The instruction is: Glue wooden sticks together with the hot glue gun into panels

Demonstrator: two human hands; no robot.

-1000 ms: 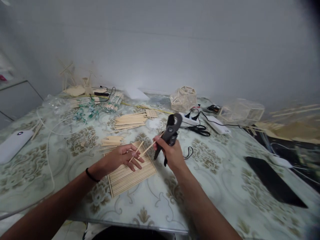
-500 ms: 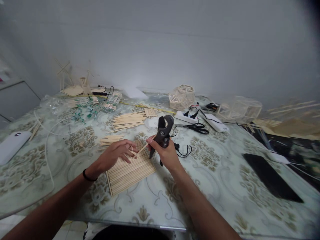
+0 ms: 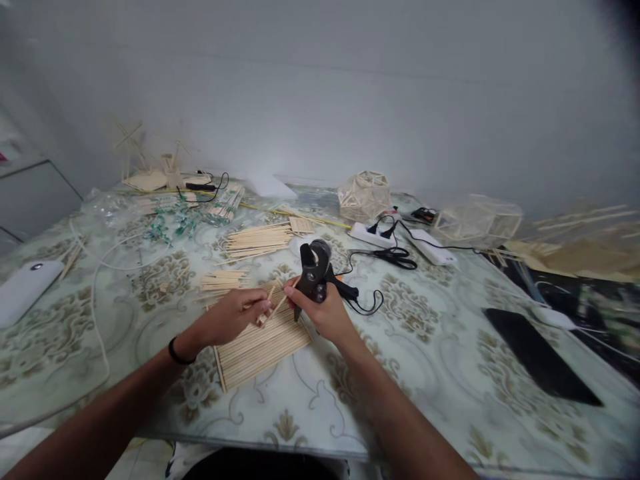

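Note:
My right hand [image 3: 323, 313] grips a black cutter tool [image 3: 314, 275], its head pointing up and away, and its fingertips also pinch the upper end of a thin wooden stick [image 3: 280, 303]. My left hand [image 3: 233, 315] rests on a flat mat of glued wooden sticks [image 3: 263, 347] and pinches the lower end of that same stick. A black band circles my left wrist.
Loose bundles of sticks [image 3: 257, 240] lie behind the mat. Farther back are stick-built polyhedra [image 3: 363, 195], a white power strip [image 3: 373, 235] with black cables, scissors [image 3: 400, 257], a white device [image 3: 25, 288] at left and a black slab [image 3: 540, 360] at right.
My right hand has lowered the cutter and swung it left toward the mat. The left hand has closed its fingers onto the stick, which now lies nearer the mat.

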